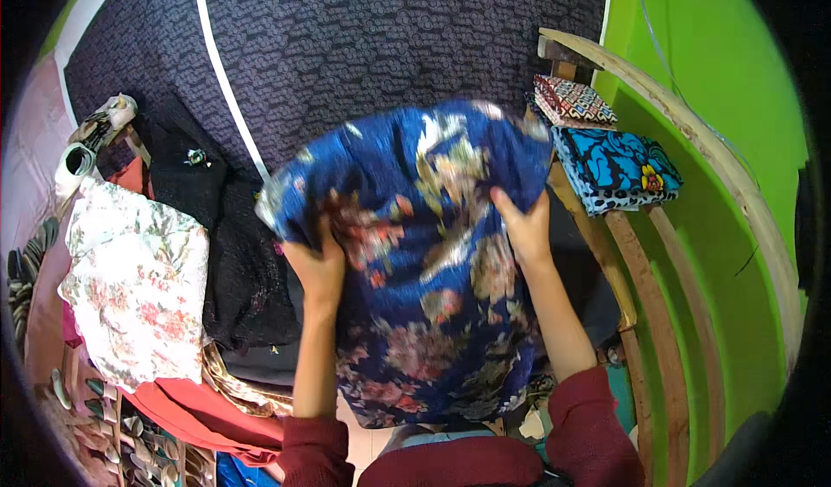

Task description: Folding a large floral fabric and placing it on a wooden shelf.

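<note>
Blue floral cloth is hanging nearest to the camera, spread between both hands in the middle of the view. The left hand is gripping its left side, and the right hand is gripping its right side, with the thumb lying on top. On the right, folded blue-and-black cloth is resting on wooden rails, near a folded red-and-white patterned cloth. On the left, white floral cloth is lying just beside black lacy cloth. Beyond, dark patterned covering is showing small repeated marks; whether they are forming writing, I cannot tell.
</note>
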### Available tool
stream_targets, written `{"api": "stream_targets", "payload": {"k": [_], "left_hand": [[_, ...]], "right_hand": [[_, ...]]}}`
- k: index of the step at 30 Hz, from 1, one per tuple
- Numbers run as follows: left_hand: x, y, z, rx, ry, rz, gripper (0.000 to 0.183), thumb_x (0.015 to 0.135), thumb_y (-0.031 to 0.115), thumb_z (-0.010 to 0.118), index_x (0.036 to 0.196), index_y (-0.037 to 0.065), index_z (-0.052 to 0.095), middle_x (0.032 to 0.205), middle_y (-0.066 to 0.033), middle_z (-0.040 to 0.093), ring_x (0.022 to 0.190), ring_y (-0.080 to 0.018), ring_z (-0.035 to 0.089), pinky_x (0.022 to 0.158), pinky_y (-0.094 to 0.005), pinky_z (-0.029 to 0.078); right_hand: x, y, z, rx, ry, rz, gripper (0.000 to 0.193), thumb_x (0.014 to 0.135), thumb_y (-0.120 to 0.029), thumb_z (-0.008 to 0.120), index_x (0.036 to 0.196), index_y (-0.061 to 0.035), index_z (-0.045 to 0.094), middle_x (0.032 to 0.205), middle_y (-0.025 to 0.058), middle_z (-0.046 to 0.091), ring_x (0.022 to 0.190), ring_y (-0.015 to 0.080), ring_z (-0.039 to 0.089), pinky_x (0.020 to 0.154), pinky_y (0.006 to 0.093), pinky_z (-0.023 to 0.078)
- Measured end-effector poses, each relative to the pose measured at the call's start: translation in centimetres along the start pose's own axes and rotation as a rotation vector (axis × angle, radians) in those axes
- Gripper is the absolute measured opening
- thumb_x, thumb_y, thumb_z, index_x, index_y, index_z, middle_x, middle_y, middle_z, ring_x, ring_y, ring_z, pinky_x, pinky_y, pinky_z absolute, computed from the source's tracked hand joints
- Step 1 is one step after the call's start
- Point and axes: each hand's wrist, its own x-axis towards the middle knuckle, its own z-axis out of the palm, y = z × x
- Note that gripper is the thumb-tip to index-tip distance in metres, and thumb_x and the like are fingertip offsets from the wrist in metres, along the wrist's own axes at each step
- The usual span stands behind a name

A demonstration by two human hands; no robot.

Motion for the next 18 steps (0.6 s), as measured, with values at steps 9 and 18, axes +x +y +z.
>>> {"api": "stream_targets", "payload": {"k": [9, 18], "left_hand": [[23.0, -8.6, 6.5, 0.824, 0.206, 0.451, 0.027, 0.063, 0.02, 0.057, 0.056, -0.006, 0.053, 0.063, -0.025, 0.053, 0.057, -0.0386, 0.054, 0.056, -0.0452, 0.044], [13.1, -29.3, 9.6, 0.49, -0.257, 0.108, 0.028, 0.069, 0.001, 0.055, 0.097, 0.001, 0.055, 0.082, -0.0226, 0.058, 0.078, -0.0411, 0.054, 0.069, -0.0422, 0.043]], "right_hand": [[22.5, 3.2, 11.2, -0.439, 0.199, -0.632, 0.018, 0.075, -0.014, 0.055, 0.084, 0.0011, 0.054, 0.076, 0.0257, 0.056, 0.072, 0.0433, 0.053, 0.064, 0.0459, 0.043], [16.0, 28.9, 9.2, -0.581, -0.045, -0.057, 0.044, 0.074, -0.026, 0.063, 0.105, 0.0009, 0.048, 0.095, 0.0249, 0.056, 0.09, 0.0412, 0.052, 0.076, 0.0425, 0.042]]}}
